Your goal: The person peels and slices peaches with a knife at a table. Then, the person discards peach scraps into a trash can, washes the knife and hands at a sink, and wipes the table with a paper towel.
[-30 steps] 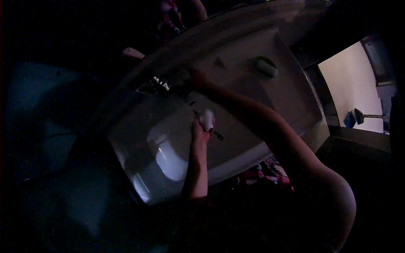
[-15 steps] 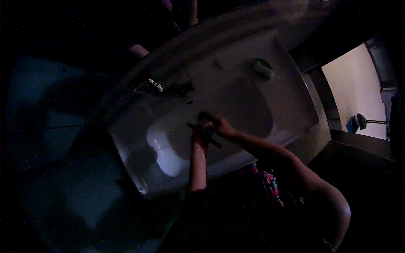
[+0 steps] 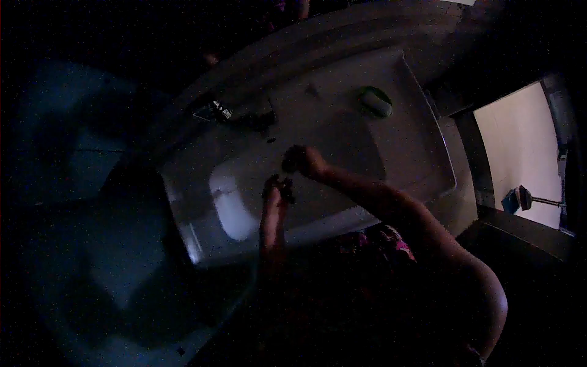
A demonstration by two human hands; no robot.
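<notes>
The light is very dim. Both hands are over the basin of a white sink (image 3: 422, 165). My right hand (image 3: 310, 161) is closed, with a dark shape at its fingertips that is too murky to name. Just below and to the left is my left hand (image 3: 277, 191), its fingers lost in shadow; whether it holds anything cannot be made out. A small gap separates the two hands. Beyond them, at the back of the sink, is a shiny metal faucet (image 3: 221, 110).
A green-rimmed soap dish (image 3: 375, 102) with a pale bar sits on the sink's far right. A mirror edge runs behind it. To the right, beyond a doorway, a pale floor (image 3: 520, 134) holds a blue broom-like head (image 3: 511, 200). Bluish surfaces lie at left.
My hands were together around a dark, thin, elongated object; now they are apart, the right higher and the left lower. That long shape no longer shows clearly. The view has shifted slightly.
</notes>
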